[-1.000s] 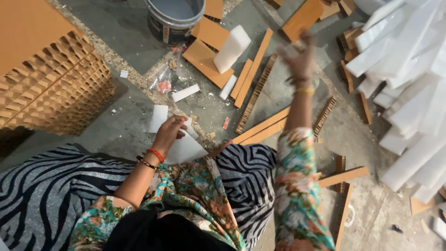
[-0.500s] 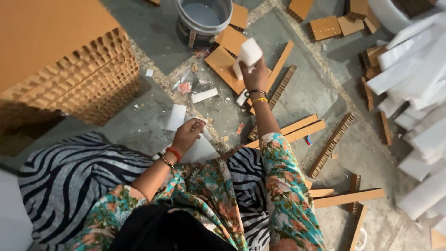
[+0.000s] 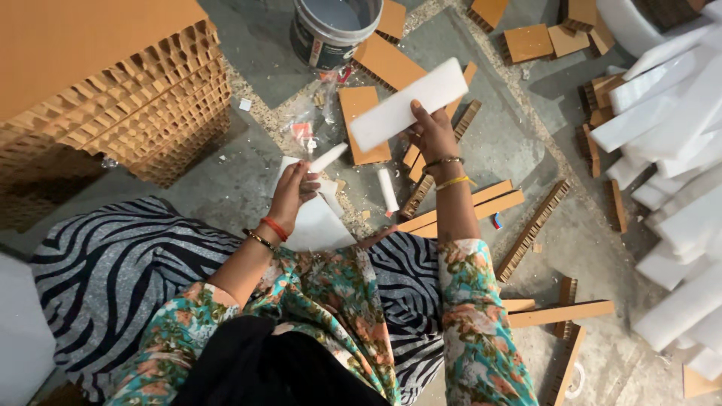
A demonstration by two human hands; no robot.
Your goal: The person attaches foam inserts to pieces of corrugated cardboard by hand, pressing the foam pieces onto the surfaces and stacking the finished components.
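Stack of brown honeycomb board sat at my ten o'clock, biggest thing in view, edges ragged. Heap of long white foam bars lay piled at three o'clock, leaning on one another. Grey concrete floor between them was littered with brown board offcuts and crumbs. Grey bucket stood at twelve o'clock, open, close behind the work.

The white foam slab was up off the floor at one o'clock, tilted, gripped by my right hand at its lower edge only, fingers curled round it. My left hand was at eleven o'clock, closed on a thin white foam stick that poked out toward the slab, over a flat white sheet lying at my knees.

Risks, as I judged them:
- Slab held by one edge: it could have pivoted or snapped under its own weight, foam being brittle.
- A swing toward twelve o'clock could have clipped the bucket and tipped it; what was inside I could not tell.
- Stick was slight and pinched near one end; a firm squeeze could have broken it.
- Loose offcuts underfoot at five o'clock could have slid if I shifted.
- Crumbs on the sheet could have dented it under a pressed piece.
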